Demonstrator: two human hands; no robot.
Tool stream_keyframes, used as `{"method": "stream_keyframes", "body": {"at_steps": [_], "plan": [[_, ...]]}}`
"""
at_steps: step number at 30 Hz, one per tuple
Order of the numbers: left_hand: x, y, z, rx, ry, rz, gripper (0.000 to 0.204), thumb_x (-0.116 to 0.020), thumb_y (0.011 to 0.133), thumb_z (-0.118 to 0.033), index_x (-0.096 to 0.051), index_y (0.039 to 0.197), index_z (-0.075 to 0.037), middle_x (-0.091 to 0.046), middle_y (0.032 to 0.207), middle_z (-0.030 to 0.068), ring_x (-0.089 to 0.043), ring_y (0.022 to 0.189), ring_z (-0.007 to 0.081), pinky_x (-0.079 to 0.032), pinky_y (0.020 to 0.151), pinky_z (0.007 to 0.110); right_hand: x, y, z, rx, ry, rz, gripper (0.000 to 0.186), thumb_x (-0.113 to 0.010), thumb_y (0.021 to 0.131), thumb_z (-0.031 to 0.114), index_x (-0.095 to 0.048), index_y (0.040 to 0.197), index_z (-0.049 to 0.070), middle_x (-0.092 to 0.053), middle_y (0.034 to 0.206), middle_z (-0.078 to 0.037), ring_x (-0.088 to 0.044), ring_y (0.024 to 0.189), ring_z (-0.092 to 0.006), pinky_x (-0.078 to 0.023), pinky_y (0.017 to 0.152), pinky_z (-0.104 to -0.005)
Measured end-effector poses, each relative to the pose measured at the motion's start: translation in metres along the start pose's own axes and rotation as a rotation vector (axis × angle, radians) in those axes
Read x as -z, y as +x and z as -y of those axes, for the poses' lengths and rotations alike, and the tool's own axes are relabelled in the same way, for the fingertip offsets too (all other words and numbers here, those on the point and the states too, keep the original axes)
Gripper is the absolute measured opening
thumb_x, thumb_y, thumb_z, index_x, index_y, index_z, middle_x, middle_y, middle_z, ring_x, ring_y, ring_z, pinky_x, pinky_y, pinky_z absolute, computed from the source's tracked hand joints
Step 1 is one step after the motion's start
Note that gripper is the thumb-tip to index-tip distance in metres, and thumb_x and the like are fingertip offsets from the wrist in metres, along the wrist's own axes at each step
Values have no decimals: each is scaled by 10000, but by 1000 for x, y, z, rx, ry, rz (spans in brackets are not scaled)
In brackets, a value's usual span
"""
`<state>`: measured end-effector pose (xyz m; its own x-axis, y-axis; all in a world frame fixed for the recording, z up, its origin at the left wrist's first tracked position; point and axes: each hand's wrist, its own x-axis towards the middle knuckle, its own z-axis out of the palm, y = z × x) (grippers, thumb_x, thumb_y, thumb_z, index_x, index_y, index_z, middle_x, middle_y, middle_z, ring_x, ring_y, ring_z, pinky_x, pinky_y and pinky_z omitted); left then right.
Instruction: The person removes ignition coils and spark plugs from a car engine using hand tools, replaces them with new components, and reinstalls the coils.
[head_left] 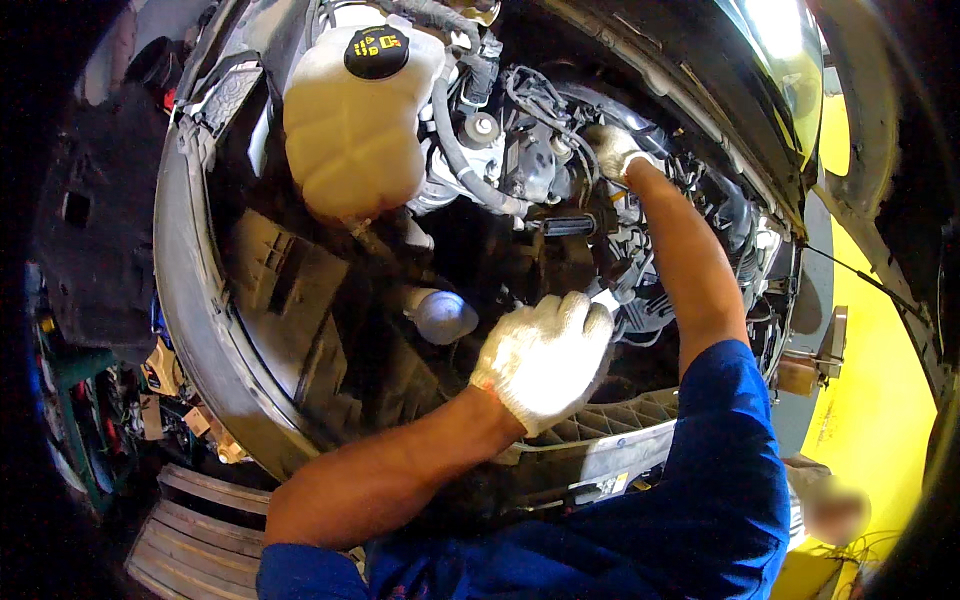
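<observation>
I lean over a car's open engine bay, both hands in white knit gloves. My left hand point(548, 360) hangs above the front of the bay, its back toward me in bright light. Its fingers are curled; a small pale piece point(604, 299) shows at the fingertips, its kind unclear. Deep at the back of the engine point(535, 165), my right hand point(612, 152) reaches in among hoses and wiring. Its fingers are hidden there. A dark rectangular part point(568, 226) lies between the two hands. Left of my left hand is a whitish round-ended part point(443, 316).
A large off-white coolant tank point(355, 125) with a black cap point(377, 52) stands at the far left of the bay. The raised hood point(700, 70) overhangs the right. A slatted wooden pallet point(200, 535) lies at lower left. Another person point(828, 505) is at lower right by a yellow surface point(870, 370).
</observation>
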<state>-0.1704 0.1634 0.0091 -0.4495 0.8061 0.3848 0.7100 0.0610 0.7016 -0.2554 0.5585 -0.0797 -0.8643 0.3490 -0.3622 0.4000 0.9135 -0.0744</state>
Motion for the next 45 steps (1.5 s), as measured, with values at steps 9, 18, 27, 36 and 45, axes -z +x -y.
{"method": "stream_keyframes", "body": {"at_steps": [9,18,27,36,45], "plan": [[1,0,-1,-3,5,18,335,-702,835,-241,-612,1074,-23,-568,856,125,-617,685,280,-520,528,402,-7,-9,-10,133,186,68,336,-594,919,196,-679,1223,80,-695,1156,-219,-656,1080,-368,-504,923,-400],[0,3,-1,4,44,32,355,-701,848,-262,-626,1092,-16,-580,864,137,-620,697,284,-524,554,396,-11,-8,11,141,-178,-31,324,-633,864,181,-667,1154,41,-682,1117,-256,-646,1074,-420,-515,894,-457],[-8,1,1,-27,37,10,384,-718,828,-257,-626,1098,-1,-583,856,136,-614,696,282,-518,559,390,-25,2,3,96,-72,-86,298,-578,899,222,-671,1133,62,-671,1188,-241,-631,1145,-392,-504,972,-457],[-9,1,1,-36,51,38,368,-724,819,-254,-618,1067,-4,-576,849,129,-602,682,274,-512,555,381,-8,-5,11,191,-269,37,336,-609,879,271,-684,1120,47,-681,1145,-250,-653,1093,-409,-525,938,-458],[-10,2,2,-36,33,21,285,-683,855,-258,-618,1026,-39,-570,828,114,-609,675,272,-513,539,401,-22,7,-2,132,-127,-7,293,-598,888,207,-685,1115,44,-693,1116,-244,-669,1066,-390,-521,932,-455]]}}
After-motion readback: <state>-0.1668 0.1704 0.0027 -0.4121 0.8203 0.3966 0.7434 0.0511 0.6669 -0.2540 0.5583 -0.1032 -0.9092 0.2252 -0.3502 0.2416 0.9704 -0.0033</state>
